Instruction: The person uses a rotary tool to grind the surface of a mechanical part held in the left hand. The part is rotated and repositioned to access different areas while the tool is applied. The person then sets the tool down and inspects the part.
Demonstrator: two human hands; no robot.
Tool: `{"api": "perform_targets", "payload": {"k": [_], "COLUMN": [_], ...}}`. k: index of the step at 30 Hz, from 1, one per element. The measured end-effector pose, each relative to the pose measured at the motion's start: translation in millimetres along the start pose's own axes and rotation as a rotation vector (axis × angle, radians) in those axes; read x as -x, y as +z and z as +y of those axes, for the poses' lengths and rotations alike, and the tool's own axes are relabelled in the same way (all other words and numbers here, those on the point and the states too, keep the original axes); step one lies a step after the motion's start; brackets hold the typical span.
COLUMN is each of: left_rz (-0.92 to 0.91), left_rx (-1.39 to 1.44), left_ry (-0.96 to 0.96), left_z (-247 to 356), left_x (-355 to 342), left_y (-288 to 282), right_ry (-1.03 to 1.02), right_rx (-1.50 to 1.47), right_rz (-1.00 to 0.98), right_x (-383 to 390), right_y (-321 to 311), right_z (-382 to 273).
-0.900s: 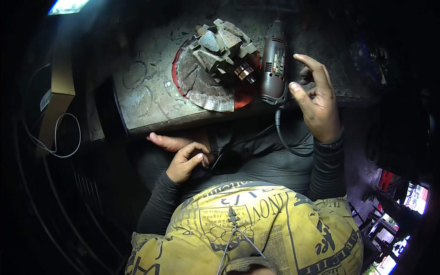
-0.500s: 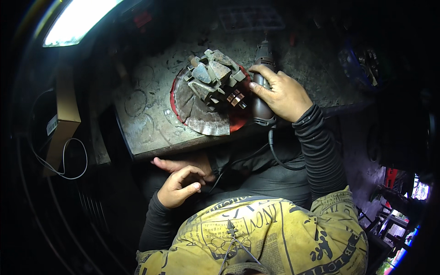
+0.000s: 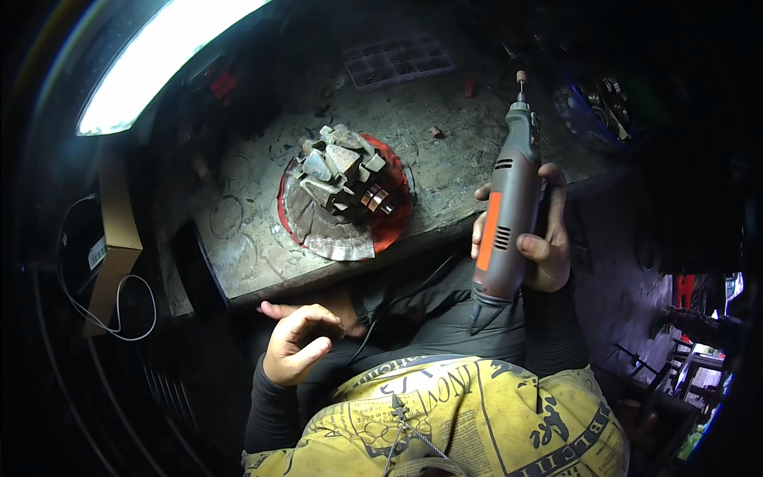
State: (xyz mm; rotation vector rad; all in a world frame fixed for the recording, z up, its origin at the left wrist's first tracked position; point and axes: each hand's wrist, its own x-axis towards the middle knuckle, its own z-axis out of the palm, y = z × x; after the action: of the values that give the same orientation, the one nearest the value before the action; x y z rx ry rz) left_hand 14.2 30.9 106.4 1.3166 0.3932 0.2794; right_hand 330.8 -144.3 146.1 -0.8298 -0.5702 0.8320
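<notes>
My right hand [image 3: 548,246] is closed round the body of a grey rotary tool [image 3: 509,219] with an orange panel. The tool stands nearly upright in the picture, a small tan bit at its far tip and a dark cord at its lower end. My left hand [image 3: 298,346] hangs over my lap with loosely bent fingers, thumb apart, nothing in it. On the bench to the left of the tool, a chunky metal drill bit head [image 3: 338,163] with blocky teeth and copper-coloured rings rests on a round red and grey pad [image 3: 326,234]. Neither hand touches it.
The worn workbench [image 3: 258,258] has its near edge before my lap. A compartment box [image 3: 397,62] lies at the back, a blue container of metal parts [image 3: 596,111] at the right. A cardboard box [image 3: 119,246] with a white cable stands left; a bright lamp [image 3: 163,60] glows above.
My right hand has lifted the rotary tool off the bench beside the metal head, moved it right and turned it. The left hand stays over my lap; the view has shifted slightly.
</notes>
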Motion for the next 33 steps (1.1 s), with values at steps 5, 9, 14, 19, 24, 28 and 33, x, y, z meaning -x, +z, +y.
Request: {"api": "perform_targets", "payload": {"k": [5, 9, 14, 19, 24, 28, 33], "left_rz": [-0.012, -0.003, -0.204, -0.82, -0.914, -0.953, -1.041], "left_rx": [-0.031, -0.063, -0.198, -0.432, 0.025, 0.123, -0.093], "left_ry": [0.029, 0.059, 0.185, 0.482, 0.848, 0.951, 0.89], "left_z": [10, 14, 43, 94, 103, 108, 113], "left_x": [-1, 2, -2, -22, -32, -43, -45], "left_y": [4, 8, 17, 32, 78, 96, 89], "right_ry": [0.083, 0.234, 0.396, 0.431, 0.443, 0.467, 0.541], "right_rx": [-0.257, -0.485, -0.442, -0.343, -0.357, -0.333, -0.335], "right_rz": [-0.229, -0.064, 0.051, -0.017, -0.198, -0.187, -0.159], "right_x": [5, 23, 45, 67, 76, 79, 83], "right_y": [-21, -25, -23, -25, -28, -26, -37], "right_z": [-30, -47, -59, -61, -54, -51, -43]}}
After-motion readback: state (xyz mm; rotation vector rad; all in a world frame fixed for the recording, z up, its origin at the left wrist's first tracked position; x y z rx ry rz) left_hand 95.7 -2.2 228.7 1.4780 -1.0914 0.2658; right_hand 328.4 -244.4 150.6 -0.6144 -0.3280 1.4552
